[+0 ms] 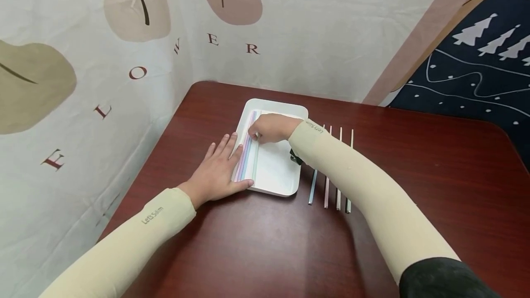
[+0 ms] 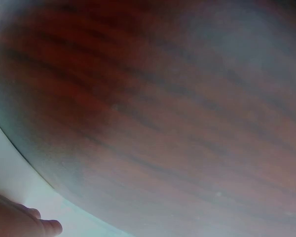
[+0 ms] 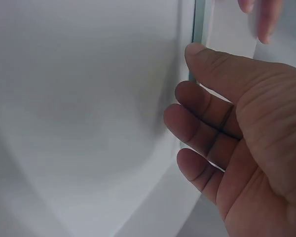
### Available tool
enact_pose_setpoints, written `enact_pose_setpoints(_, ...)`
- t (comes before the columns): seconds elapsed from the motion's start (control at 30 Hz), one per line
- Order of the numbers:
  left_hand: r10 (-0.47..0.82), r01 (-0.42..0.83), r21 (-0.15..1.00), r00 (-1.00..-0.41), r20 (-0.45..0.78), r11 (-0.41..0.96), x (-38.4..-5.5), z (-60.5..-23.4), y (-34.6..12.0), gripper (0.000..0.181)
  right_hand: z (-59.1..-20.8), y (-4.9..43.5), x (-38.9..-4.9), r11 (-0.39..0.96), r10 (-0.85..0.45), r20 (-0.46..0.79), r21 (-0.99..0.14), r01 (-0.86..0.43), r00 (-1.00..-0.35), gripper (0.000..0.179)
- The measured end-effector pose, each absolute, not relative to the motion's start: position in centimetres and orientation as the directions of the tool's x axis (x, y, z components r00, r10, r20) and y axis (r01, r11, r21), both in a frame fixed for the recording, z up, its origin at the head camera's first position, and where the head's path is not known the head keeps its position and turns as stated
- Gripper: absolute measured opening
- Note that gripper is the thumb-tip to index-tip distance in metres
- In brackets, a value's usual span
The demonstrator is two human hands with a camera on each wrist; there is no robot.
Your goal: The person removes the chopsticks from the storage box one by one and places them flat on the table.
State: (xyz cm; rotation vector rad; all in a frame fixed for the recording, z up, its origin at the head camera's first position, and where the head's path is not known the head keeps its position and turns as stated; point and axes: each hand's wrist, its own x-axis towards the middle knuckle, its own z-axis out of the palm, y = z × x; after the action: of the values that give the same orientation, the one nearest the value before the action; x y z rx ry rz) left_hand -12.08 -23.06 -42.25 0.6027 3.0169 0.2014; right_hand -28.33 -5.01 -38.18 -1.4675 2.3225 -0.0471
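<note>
As the scene is seen from the head, the white tray (image 1: 276, 174): it is set on a red-brown table (image 1: 248, 247), and in its left part coloured sticks (image 1: 246, 162), pink, purple and blue, are laid close together, with a green stick (image 1: 256, 160) just beside them.
Left hand (image 1: 217, 169): it is spread flat over the left rim of the tray, with fingers almost straight; nothing is gripped by it.
Right hand (image 1: 271, 127): it is lowered into the tray with curled fingers, and the green stick is pinched in its far half.
Four more sticks (image 1: 313, 187): they are placed on the table, right of the tray, partly covered by the right sleeve (image 1: 356, 169).
Left wrist view: mostly blurred table is shown; at the lower left corner, some fingers are seen over white.
Right wrist view: the thumb tip is put against the green stick, three fingers are bent beside it, and the remaining finger is hidden.
</note>
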Motion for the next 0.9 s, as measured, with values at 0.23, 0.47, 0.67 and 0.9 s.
enact_pose_setpoints(0.23, 0.383, 0.375, 0.145, -0.923, -0.03, 0.915, -12.1, -42.3, -22.9, 0.107, -36.1, -3.3, -28.3, 0.449, -0.879, -0.277, -0.207, -0.869, -0.388, 0.011)
enact_pose_setpoints(0.47, 0.384, 0.376, 0.138, -0.923, -0.035, 0.916, -12.2, -42.4, -23.0, 0.106, -34.1, -0.6, -27.7, 0.425, -0.898, -0.201, -0.177, -0.888, -0.39, 0.004)
enact_pose_setpoints(0.67, 0.381, 0.373, 0.132, -0.924, -0.041, 0.918, -12.2, -42.4, -22.9, 0.106, -32.7, 2.8, -27.0, 0.418, -0.908, -0.115, -0.173, -0.892, -0.403, 0.006)
enact_pose_setpoints(0.9, 0.388, 0.38, 0.128, -0.921, -0.041, 0.916, -12.4, -42.5, -22.9, 0.106, -32.4, 8.3, -26.6, 0.447, -0.893, -0.052, -0.213, -0.869, -0.447, 0.016)
